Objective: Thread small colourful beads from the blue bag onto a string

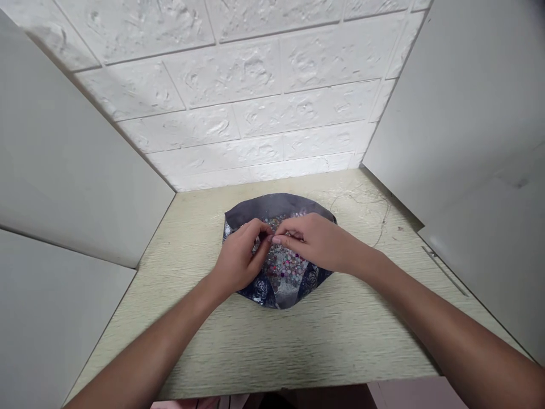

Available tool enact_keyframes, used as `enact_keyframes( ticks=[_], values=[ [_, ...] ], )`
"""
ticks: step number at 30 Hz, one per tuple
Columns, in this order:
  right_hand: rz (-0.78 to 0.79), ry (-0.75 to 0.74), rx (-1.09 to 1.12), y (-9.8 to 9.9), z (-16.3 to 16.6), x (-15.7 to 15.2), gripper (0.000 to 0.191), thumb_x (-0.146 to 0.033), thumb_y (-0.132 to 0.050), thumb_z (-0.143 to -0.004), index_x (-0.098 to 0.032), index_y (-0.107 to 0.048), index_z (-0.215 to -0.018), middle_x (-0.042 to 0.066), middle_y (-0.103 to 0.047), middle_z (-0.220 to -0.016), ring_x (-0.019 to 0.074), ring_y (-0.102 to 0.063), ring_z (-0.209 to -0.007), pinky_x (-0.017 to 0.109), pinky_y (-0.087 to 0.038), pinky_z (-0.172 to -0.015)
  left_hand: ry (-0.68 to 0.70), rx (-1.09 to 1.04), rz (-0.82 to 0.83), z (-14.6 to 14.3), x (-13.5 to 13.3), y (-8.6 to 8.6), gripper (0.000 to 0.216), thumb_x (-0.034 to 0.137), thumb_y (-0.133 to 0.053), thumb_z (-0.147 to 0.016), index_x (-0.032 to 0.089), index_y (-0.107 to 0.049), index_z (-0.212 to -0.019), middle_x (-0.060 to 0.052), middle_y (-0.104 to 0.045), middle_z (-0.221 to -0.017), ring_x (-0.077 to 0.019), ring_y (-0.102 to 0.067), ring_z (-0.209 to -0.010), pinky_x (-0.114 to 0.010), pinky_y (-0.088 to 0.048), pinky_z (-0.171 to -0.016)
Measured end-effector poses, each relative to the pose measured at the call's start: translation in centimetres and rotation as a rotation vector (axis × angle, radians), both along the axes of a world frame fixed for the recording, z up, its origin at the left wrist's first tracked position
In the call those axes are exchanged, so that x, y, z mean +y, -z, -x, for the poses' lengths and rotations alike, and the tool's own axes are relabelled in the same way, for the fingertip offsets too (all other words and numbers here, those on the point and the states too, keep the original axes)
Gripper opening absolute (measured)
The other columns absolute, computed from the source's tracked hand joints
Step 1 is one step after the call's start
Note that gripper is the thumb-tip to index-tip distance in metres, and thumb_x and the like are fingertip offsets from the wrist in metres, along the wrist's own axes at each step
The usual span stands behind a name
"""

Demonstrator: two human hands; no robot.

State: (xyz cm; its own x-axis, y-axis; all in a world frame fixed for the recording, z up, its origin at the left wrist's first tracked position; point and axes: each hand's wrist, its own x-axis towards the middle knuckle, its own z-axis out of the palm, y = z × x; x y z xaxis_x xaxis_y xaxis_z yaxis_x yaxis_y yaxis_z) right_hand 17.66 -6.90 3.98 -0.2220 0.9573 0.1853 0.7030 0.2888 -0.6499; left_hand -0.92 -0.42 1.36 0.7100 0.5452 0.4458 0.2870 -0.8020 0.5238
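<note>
A dark pouch or bag (279, 205), spread open with a grey inner rim and a dark blue rose-like pattern, lies on the table. Many small colourful beads (284, 266) fill its middle. Above them, my left hand (242, 254) has thumb and forefinger pinched together. My right hand (319, 241) is pinched as well, its fingertips meeting those of the left over the beads. Whatever sits between the fingertips is too small to make out.
The pale wood-grain table (323, 335) ends at a white brick-patterned wall (255, 74). Grey-white panels (72, 142) stand on both sides. Loose thin thread (385, 216) trails at the back right, and a thin metal strip (447, 274) lies along the right edge.
</note>
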Motion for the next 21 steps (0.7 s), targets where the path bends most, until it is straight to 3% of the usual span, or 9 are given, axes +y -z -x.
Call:
enact_keyframes(
  ticks=[6,9,14,21],
  values=[
    [-0.072,0.086,0.083,0.4,-0.2,0.0,0.022,-0.029,-0.047,-0.092,-0.019,-0.067,-0.087,-0.002,-0.063,-0.068,0.0096,-0.051,-0.059,0.025,-0.034,-0.058,-0.057,0.02,0.001,0.0,-0.1,0.0,0.004,0.02,-0.05,-0.09,0.018,-0.053,-0.092,0.0,-0.058,-0.081,-0.012,-0.054,-0.074,-0.024,-0.042,-0.066],
    [-0.084,0.157,0.063,0.5,-0.4,-0.1,0.018,-0.027,-0.052,-0.087,-0.02,-0.068,-0.085,-0.001,-0.066,-0.073,0.0106,-0.053,-0.063,0.025,-0.036,-0.061,-0.049,0.199,0.001,-0.1,-0.2,-0.3,0.011,0.024,-0.053,-0.087,0.019,-0.056,-0.096,-0.001,-0.06,-0.08,-0.0138,-0.056,-0.071,-0.026,-0.042,-0.063],
    [-0.032,0.198,-0.05,0.4,-0.7,-0.2,0.014,-0.025,-0.056,-0.08,-0.02,-0.068,-0.077,-0.002,-0.06,-0.062,0.0101,-0.046,-0.055,0.025,-0.032,-0.056,0.011,0.469,-0.059,-0.3,-0.6,-1.2,0.008,0.026,-0.061,-0.079,0.018,-0.057,-0.08,-0.002,-0.062,-0.077,-0.0171,-0.056,-0.069,-0.028,-0.04,-0.059],
    [-0.037,0.164,-0.1,0.5,-0.5,-0.3,0.014,-0.024,-0.054,-0.081,-0.02,-0.068,-0.08,0.0,-0.063,-0.065,0.0121,-0.05,-0.058,0.027,-0.033,-0.058,0.033,0.442,-0.061,-0.8,-0.5,-0.2,0.021,0.036,-0.062,-0.083,0.018,-0.062,-0.095,-0.006,-0.062,-0.09,-0.0218,-0.061,-0.082,-0.031,-0.047,-0.067]
  ],
)
